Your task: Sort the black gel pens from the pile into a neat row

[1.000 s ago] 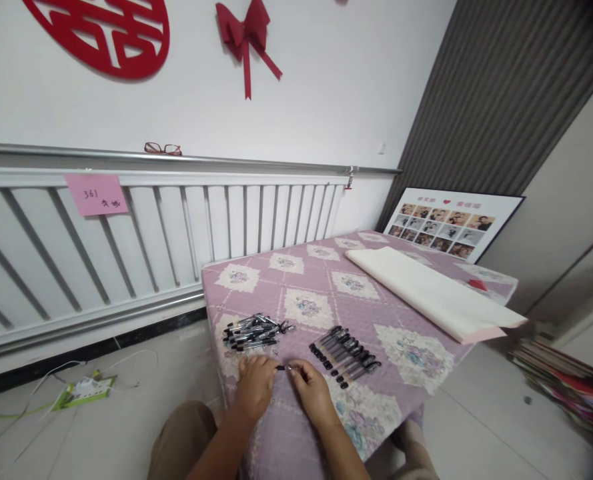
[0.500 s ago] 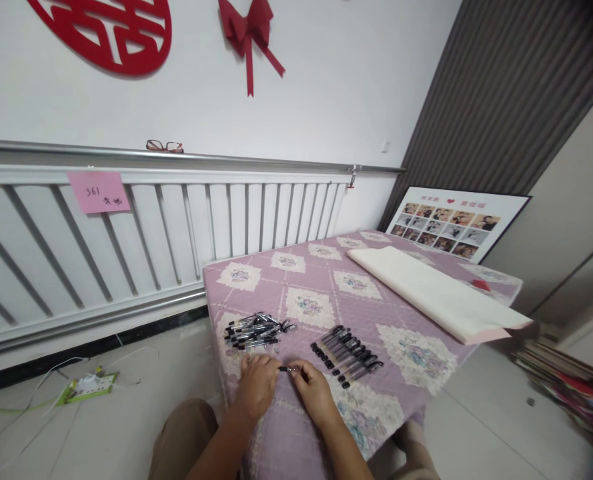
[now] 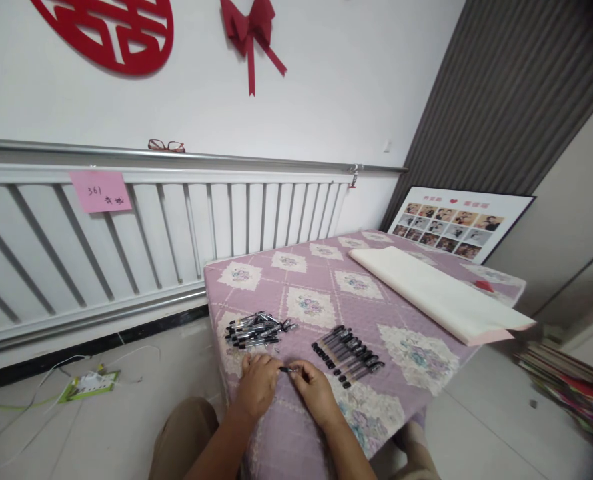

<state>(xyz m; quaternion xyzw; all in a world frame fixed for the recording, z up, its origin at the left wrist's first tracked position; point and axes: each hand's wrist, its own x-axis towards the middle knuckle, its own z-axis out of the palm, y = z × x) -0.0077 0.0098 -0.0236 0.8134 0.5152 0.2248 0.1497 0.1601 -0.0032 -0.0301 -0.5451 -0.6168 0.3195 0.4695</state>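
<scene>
Between my two hands, near the front edge of the table, is a small black and clear pen (image 3: 287, 369). My left hand (image 3: 259, 381) is closed around one end, hiding most of that side. The fingertips of my right hand (image 3: 310, 387) pinch the other end. Just beyond my left hand lies a loose pile of pens (image 3: 257, 329), black and clear, pointing in different directions. To the right of my right hand, several capped black pens (image 3: 347, 355) lie side by side in a slanted row.
A purple floral cloth (image 3: 303, 270) covers the table. Folded cream paper (image 3: 426, 290) rests toward its right side, with a photo board (image 3: 443, 227) behind. A white radiator (image 3: 236, 217) lines the wall. On the floor sit a power strip (image 3: 90, 385) and stacked papers (image 3: 571, 380).
Both hands keep hold of the pen in nearly the same place. The view has shifted very slightly; the pile and the row of pens look unchanged.
</scene>
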